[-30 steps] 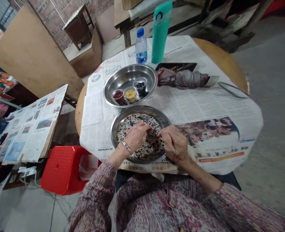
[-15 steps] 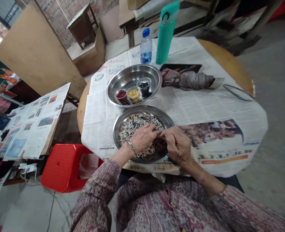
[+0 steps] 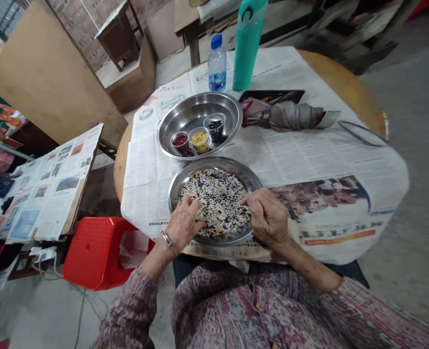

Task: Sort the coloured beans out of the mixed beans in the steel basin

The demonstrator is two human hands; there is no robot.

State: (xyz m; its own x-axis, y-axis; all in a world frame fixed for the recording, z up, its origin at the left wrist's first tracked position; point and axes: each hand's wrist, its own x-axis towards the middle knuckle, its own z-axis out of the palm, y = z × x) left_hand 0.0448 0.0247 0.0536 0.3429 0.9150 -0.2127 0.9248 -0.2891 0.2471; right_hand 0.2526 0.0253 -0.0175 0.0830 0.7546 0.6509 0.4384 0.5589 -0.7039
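A shallow steel plate (image 3: 173, 189) holds a spread of mixed grains (image 3: 218, 198), white, black, yellow and dark red. My left hand (image 3: 184, 220), with a bangle on the wrist, is over the plate's left side, fingers apart and nothing seen in them. At the right rim my right hand (image 3: 267, 215) is closed, thumb and forefinger pinched together over the grains; what they hold, if anything, is too small to see. Behind stands a steel basin (image 3: 185, 109) with three clear cups: red beans (image 3: 180, 141), yellow beans (image 3: 199, 140) and black beans (image 3: 215, 125).
Newspaper (image 3: 327, 150) covers the round table. A water bottle (image 3: 217, 65), a green flask (image 3: 249, 46), a folded umbrella (image 3: 283, 115) and a dark phone-like slab (image 3: 290, 97) are at the back. A red stool (image 3: 91, 252) stands left, near another paper-covered table (image 3: 51, 179).
My left hand has moved left, away from my right hand, and its fingers have spread, uncovering the middle of the grains. My right hand stays pinched at the plate's right side.
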